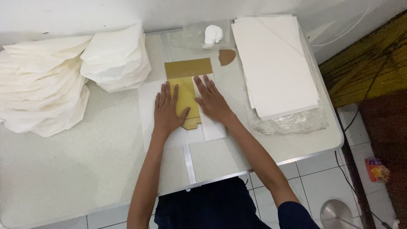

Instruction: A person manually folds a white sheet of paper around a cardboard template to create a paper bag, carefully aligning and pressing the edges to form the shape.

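Floor: grey-white tiles are showing nearest the camera, with a round metal lid [335, 212] lying on them to the right and a small bright packet [375, 168] further right.
Surface: a pale speckled surface [63, 169] with a metal edge is carrying everything else.
Left hand: the left hand [166, 111] is lying flat and fully open, fingers spread, pressing down where the white sheet [146, 106] and the gold card template [186, 99] meet; it is gripping nothing.
Right hand: the right hand [212, 101] is likewise lying flat and open, palm down, touching the template's right edge and the white paper beside it; it is holding nothing.
Gold card template: it is lying in the middle of the surface on the white sheet, between the two hands, its wider bar at the far end.
Step in hand: the hands seem to be flattening or creasing the sheet around the template, though whether a fold is already made is hard to tell from here.
Next move, as a judgement: even pressure along the template's edges, with the card kept from sliding.
Left side: two heaps of folded white paper pieces [46, 85] are piling up.
Right side: a tall stack of flat white sheets [275, 63] is resting on clear plastic wrap [292, 123].
Far edge: a small brown card piece [227, 56] and a crumpled white wad [213, 34] are sitting near the wall.
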